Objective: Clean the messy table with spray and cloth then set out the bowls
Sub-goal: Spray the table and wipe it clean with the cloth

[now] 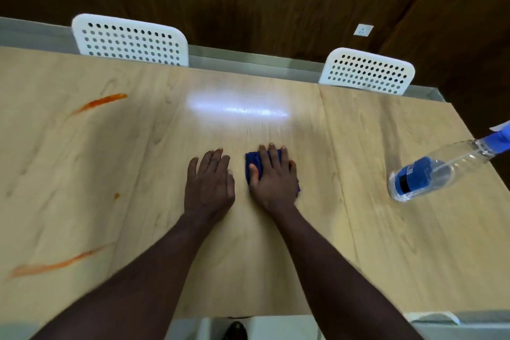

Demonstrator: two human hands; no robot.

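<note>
A folded blue cloth (252, 160) lies on the light wooden table (386, 243) near its middle. My right hand (274, 178) presses flat on the cloth with straight fingers and covers most of it. My left hand (208, 182) rests flat on the bare wood just left of it, fingers straight, holding nothing. A clear spray bottle (430, 174) with a blue label and blue trigger head stands at the right edge. Orange smears mark the left side: one at the back (100, 102), a long one near the front (52, 265), a small spot (116, 196) between. No bowls are in view.
Two white perforated chairs stand behind the table's far edge, one at the back left (129, 41) and one at the back right (367, 72). Dark wood wall panels rise behind them. A dark shoe (234, 330) shows below the table's near edge.
</note>
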